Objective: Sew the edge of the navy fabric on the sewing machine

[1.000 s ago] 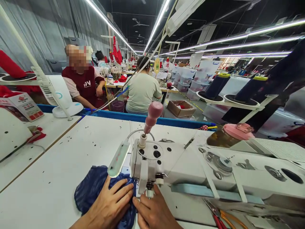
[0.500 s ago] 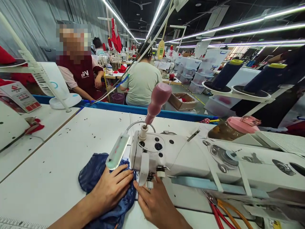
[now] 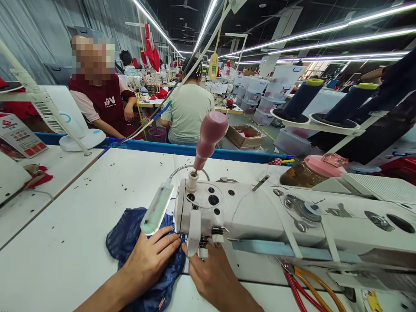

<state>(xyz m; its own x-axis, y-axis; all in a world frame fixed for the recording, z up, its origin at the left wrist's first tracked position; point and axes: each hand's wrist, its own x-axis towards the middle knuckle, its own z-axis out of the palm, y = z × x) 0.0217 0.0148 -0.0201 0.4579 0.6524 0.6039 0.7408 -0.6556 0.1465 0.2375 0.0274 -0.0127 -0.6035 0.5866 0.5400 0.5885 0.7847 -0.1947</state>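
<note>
A piece of dark blue fabric [image 3: 128,234] lies bunched on the white table [image 3: 74,242] under the head of a white sewing machine [image 3: 247,216]. My left hand [image 3: 149,260] lies flat on the fabric, fingers spread toward the needle area. My right hand [image 3: 211,275] rests beside it, just below the machine's presser foot [image 3: 203,251], fingertips touching the fabric's edge. The needle itself is hidden behind the machine head.
A pink thread spool [image 3: 209,134] stands on the machine. Red and orange scissors [image 3: 305,286] lie at lower right. A pink-lidded jar [image 3: 312,171], thread cones [image 3: 302,99] and a white fan [image 3: 65,117] stand around. Other people sit at tables behind.
The view has shifted slightly. Both hands stay on the blue fabric by the presser foot, and the fabric has crept a little toward the back left.
</note>
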